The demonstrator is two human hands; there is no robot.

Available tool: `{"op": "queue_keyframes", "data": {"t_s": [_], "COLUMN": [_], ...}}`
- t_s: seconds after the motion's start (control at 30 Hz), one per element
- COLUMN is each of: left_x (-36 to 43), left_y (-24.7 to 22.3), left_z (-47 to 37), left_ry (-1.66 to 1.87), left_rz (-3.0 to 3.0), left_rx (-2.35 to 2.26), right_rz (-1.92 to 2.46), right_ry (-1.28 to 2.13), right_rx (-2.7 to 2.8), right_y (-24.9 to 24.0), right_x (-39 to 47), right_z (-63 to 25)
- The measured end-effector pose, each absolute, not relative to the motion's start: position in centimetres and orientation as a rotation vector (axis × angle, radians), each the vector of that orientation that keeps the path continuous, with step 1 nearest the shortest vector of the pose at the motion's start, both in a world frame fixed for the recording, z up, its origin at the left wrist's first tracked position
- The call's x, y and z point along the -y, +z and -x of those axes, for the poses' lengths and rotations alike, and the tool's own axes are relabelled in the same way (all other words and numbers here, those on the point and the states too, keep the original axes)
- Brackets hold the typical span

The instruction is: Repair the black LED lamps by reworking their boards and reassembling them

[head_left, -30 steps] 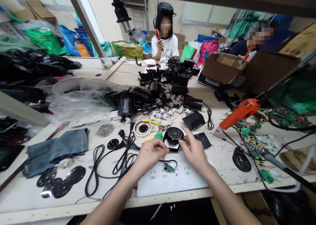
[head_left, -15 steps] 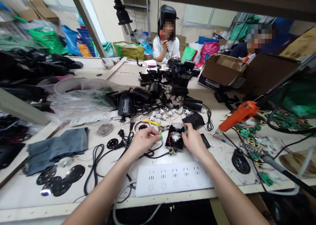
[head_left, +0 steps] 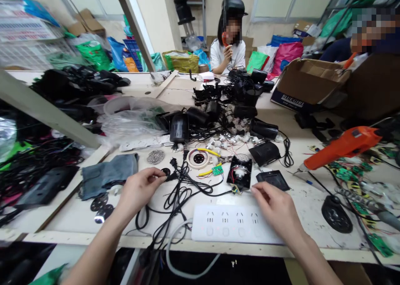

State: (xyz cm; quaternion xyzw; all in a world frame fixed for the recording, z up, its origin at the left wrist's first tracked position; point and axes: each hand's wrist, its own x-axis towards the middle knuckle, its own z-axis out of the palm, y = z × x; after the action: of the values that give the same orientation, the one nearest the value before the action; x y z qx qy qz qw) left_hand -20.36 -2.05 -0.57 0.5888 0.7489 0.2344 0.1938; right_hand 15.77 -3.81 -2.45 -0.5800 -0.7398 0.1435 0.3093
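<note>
My left hand (head_left: 142, 188) is over the left middle of the bench, fingers loosely bent and slightly apart. Its fingertips are beside a black plug (head_left: 171, 176) and a black perforated disc (head_left: 165, 171); whether they touch is unclear. My right hand (head_left: 276, 201) has its fingers loosely extended by the lower right corner of an open black housing (head_left: 231, 178), holding nothing visible. Inside that housing sit a round reflector and a white part (head_left: 240, 172) with red wires. A small green circuit board (head_left: 216, 169) lies left of it, beside yellow wires.
A white power strip (head_left: 215, 228) lies along the front edge. Tangled black cables (head_left: 178, 195) cross the middle. An orange electric screwdriver (head_left: 340, 149) is at right, near a soldering iron (head_left: 384, 216). Black lamp housings (head_left: 179, 128) are piled behind. A co-worker (head_left: 229, 47) sits opposite.
My left hand has let go of the green circuit board and moved left to the plug. My right hand has slid off the housing toward its lower right corner. The view has shifted left.
</note>
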Motion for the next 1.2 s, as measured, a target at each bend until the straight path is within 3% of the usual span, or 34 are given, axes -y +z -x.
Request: {"op": "queue_keyframes", "data": {"t_s": [0.3, 0.57, 0.73, 0.9, 1.03, 1.2], "left_x": [-0.5, -1.3, 0.2, 2.0, 3.7, 5.2], "left_y": [-2.4, 0.7, 4.4, 6.6, 7.3, 7.8], "left_z": [18.7, 18.4, 17.7, 14.0, 9.9, 6.6], "left_ry": [0.573, 0.429, 0.815, 1.159, 1.071, 0.898], "left_rz": [-2.248, -2.263, -1.694, -0.796, -0.331, -0.23], "left_rx": [-1.754, -1.712, -1.77, -1.358, -1.116, -0.846], "right_rz": [1.417, 1.327, 1.262, 1.24, 1.216, 1.112], "right_ry": [0.37, 0.401, 0.54, 1.051, 1.272, 1.08], "right_rx": [1.986, 1.997, 1.975, 1.896, 1.819, 1.923], "right_y": [-1.8, -1.2, -0.4, -0.6, -0.2, 1.5], "right_x": [4.9, 5.9, 7.0, 7.9, 7.4, 6.0], "right_z": [-15.8, -14.9, -13.9, -11.2, -9.3, -10.0]}}
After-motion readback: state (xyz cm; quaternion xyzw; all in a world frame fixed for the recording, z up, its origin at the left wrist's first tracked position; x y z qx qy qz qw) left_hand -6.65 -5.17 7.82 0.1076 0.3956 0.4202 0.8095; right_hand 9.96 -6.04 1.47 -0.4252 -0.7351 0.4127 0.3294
